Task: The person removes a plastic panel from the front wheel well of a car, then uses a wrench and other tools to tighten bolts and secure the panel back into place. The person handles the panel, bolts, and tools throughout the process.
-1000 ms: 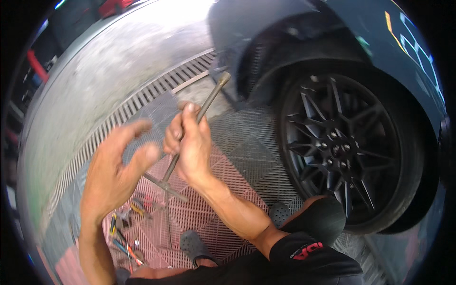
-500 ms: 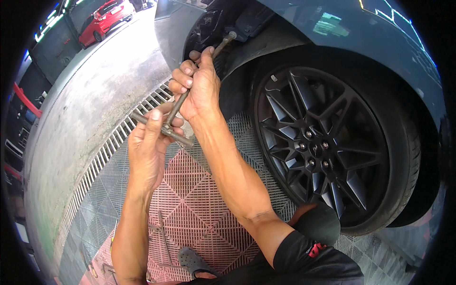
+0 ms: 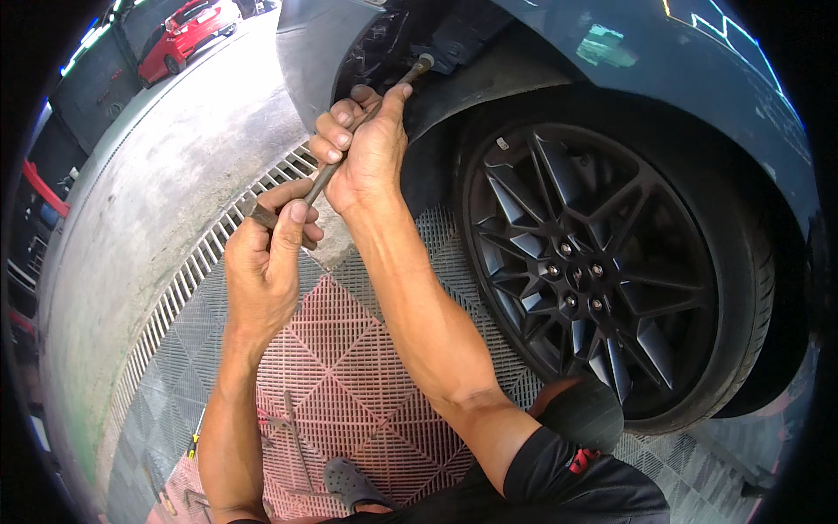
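Note:
A T-handle socket wrench (image 3: 324, 181) slants up and to the right in both my hands. My left hand (image 3: 272, 262) is closed round its crossbar at the lower end. Higher up, my right hand (image 3: 374, 162) wraps the shaft, thumb pointing along it. The wrench's socket end (image 3: 425, 63) reaches the dark opening (image 3: 384, 52) at the edge of the blue-grey car body, above and left of the wheel. Whatever fastener sits there is hidden by the socket.
A black multi-spoke wheel (image 3: 580, 275) stands close on the right under the fender (image 3: 698, 79). Tools, among them a screwdriver (image 3: 194, 444) and a thin metal bar (image 3: 297, 437), lie on the tiled floor (image 3: 349, 349). A drain grate (image 3: 188, 275) runs at left; a red car (image 3: 188, 39) is far off.
My left hand has shifted slightly left, and the crossbar has turned, so its near end no longer sticks out to the right. My right hand stays on the shaft.

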Motion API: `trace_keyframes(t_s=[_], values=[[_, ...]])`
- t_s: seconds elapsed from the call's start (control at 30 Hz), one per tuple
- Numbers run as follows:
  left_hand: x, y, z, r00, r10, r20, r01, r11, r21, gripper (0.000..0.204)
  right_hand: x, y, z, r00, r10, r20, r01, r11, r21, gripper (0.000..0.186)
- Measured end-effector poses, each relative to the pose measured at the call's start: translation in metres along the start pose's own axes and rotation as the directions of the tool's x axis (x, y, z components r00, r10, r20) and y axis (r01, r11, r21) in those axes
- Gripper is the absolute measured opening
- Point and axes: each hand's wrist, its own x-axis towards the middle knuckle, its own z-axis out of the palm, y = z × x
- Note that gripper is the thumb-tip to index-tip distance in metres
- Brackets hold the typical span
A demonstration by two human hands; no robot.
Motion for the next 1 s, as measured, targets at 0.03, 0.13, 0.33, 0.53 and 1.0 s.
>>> trace_keyframes(t_s=[0.03,0.13,0.33,0.53,1.0], values=[[0.002,0.000,-0.003,1.000,0.008,0.007,-0.008,0.999,0.049,0.031,0.001,0.000,0.001,1.000,0.001,0.004,-0.001,1.000,-0.002,0.063],[0.006,0.001,-0.005,0.990,0.140,0.010,-0.138,0.958,0.252,0.025,0.003,0.000,-0.002,1.000,-0.001,0.019,0.002,1.000,-0.024,0.063],[0.017,0.002,-0.004,0.827,0.528,0.193,-0.531,0.621,0.576,0.039,0.011,-0.012,-0.009,0.995,0.001,0.101,0.005,0.998,-0.059,0.062],[0.025,0.006,-0.005,0.909,0.409,0.087,-0.403,0.802,0.440,0.021,0.013,-0.017,-0.005,0.996,-0.005,0.094,0.020,0.987,-0.156,0.061],[0.038,0.021,-0.005,0.881,-0.473,0.013,0.342,0.617,-0.709,0.019,0.026,-0.029,-0.002,0.988,-0.156,0.008,0.116,0.703,-0.701,0.054]])
